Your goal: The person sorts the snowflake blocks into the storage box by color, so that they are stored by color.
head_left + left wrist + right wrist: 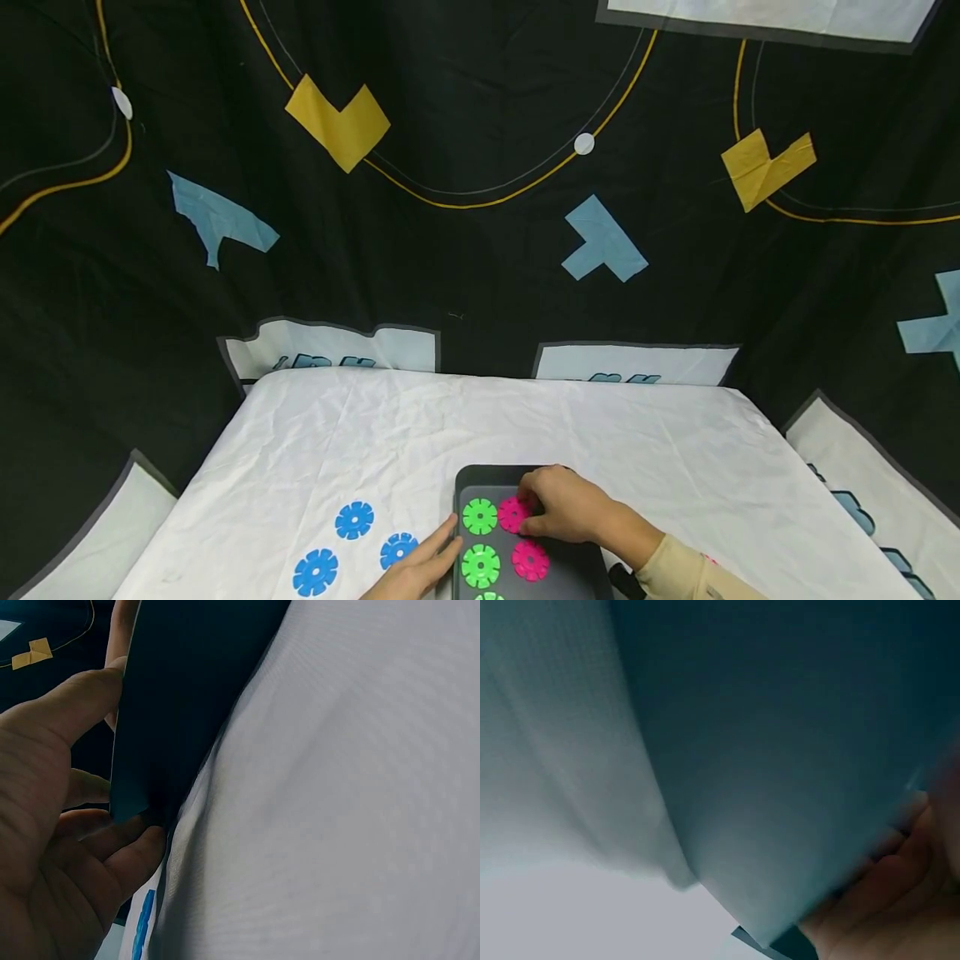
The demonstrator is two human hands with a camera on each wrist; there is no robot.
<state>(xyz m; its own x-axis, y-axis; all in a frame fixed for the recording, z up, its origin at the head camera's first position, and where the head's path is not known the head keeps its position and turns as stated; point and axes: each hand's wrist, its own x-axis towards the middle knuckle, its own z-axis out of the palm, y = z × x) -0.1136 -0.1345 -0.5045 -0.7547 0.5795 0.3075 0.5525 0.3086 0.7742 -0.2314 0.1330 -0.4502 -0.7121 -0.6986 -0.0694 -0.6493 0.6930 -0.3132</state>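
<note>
A dark grey tray (pixel 570 567) stands on the white cloth in the head view. Inside it, green notched discs (pixel 480 566) form a left column, with pink discs beside them. My right hand (pixel 566 504) reaches over the tray and pinches the upper pink disc (pixel 512 514) at its right side, partly covering it. Below that lies another pink disc (pixel 530 560), untouched. My left hand (pixel 420 567) rests its extended fingers against the tray's left wall, also visible in the left wrist view. The right wrist view shows mainly the tray's outer wall (pixel 780 787).
Blue notched discs (pixel 354 520) lie on the white cloth (pixel 360 433) left of the tray. A black object (pixel 626 581) shows under the right forearm, and a bit of pink peeks past the sleeve. A dark curtain (pixel 465 275) hangs behind the table.
</note>
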